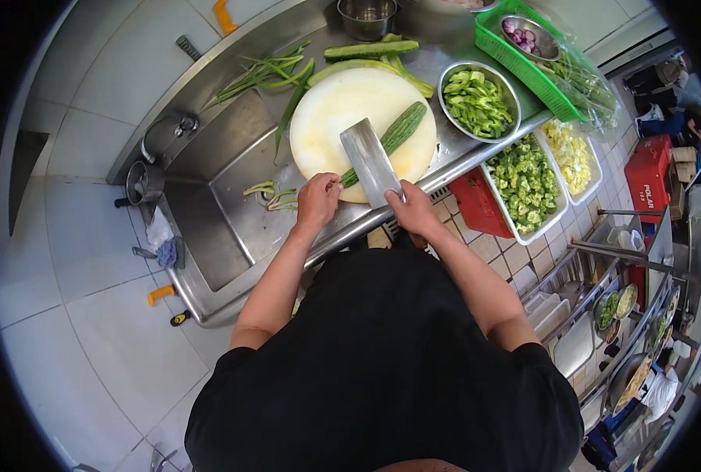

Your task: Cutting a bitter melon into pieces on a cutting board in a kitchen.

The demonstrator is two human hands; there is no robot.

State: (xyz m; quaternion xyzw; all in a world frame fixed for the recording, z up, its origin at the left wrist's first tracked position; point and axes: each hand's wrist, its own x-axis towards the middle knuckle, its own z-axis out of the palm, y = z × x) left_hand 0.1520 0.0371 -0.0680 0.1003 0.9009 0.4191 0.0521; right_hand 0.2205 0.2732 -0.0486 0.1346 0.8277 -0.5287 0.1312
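A round white cutting board (326, 124) sits on the stainless steel counter beside the sink. Across it lies a long, ridged bitter melon (406, 127), slanting toward me. My left hand (318, 203) has its curled fingertips on the melon's near end. In my right hand (412, 209) is the handle of a broad cleaver (371, 159). The blade lies over the melon and hides its middle; whether it touches the skin I cannot tell. More long green gourds (371, 50) rest behind the board, partly covered by it.
Right of the board stands a metal bowl (480, 103) of sliced green vegetable, near a green plastic basket (527, 65). White baskets of cut green vegetable (527, 194) and pale leaves (569, 156) stand lower. Scallions (256, 76) lie by the sink basin (202, 230). People are at far right.
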